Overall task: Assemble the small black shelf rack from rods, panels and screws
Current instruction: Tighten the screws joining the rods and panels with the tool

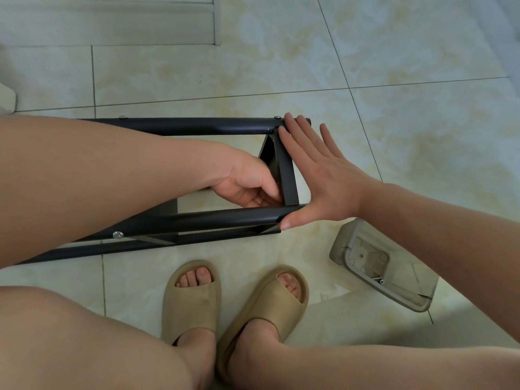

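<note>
The black shelf rack [197,126] lies on its side on the tiled floor, two long rods running left to right with silver screw heads [118,235] showing. A black end panel [287,175] joins the rods at the right. My left hand [250,182] reaches inside the frame and its fingers curl round the panel's inner edge. My right hand [318,178] lies flat with straight fingers against the panel's outer side, fingertips at the far rod, thumb on the near rod's end.
A grey plastic tray [382,263] holding a few small screws sits on the floor at the right. My feet in tan slippers [233,299] stand just in front of the rack. A pale wall base [112,21] runs along the top left.
</note>
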Motion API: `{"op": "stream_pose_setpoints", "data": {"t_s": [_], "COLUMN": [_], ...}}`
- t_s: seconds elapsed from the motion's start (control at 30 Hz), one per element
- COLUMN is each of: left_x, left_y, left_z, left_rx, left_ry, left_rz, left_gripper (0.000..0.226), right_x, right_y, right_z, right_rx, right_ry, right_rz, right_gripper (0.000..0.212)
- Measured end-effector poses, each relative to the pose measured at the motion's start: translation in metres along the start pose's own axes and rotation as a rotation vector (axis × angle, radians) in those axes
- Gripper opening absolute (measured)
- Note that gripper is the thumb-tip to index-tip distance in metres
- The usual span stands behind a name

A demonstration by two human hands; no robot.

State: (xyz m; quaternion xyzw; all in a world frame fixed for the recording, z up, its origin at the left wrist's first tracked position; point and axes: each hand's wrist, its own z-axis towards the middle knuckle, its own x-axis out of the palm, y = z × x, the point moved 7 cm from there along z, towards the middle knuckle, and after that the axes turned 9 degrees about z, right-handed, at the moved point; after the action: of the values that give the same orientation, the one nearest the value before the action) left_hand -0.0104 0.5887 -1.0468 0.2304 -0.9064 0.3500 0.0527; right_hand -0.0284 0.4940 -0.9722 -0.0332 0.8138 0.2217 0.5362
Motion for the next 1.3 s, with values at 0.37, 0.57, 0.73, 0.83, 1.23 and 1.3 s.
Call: {"op": "stream_pose_setpoints", "data": {"t_s": [0.37,0.57,0.73,0.83,1.23,1.3], "left_x": [0.004,0.004,0.002,-0.001,0.003,0.002], "left_y": [0.001,0.004,0.014,0.008,-0.001,0.001], "left_z": [-0.003,-0.005,-0.001,-0.001,-0.005,-0.005], "left_rx": [0.129,0.149,-0.003,-0.004,0.105,0.142], "left_ry": [0.005,-0.001,-0.004,-0.032,-0.012,-0.028], "left_rz": [-0.033,-0.038,0.003,-0.008,-0.018,0.003], "left_gripper": [0.026,0.024,0.02,0.019,0.025,0.024], "right_x": [0.001,0.0,0.0,0.001,0.001,0.001], "right_y": [-0.001,-0.002,-0.002,-0.002,-0.002,-0.002], "right_z": [0.0,0.001,0.003,0.002,0.002,0.002], "right_rx": [-0.004,0.0,0.002,-0.004,-0.006,-0.009], "right_ry": [-0.017,-0.016,-0.024,-0.028,-0.035,-0.037], "right_rz": [0.036,0.034,0.031,0.038,0.057,0.059], "right_gripper": [0.148,0.148,0.149,0.148,0.148,0.148]}}
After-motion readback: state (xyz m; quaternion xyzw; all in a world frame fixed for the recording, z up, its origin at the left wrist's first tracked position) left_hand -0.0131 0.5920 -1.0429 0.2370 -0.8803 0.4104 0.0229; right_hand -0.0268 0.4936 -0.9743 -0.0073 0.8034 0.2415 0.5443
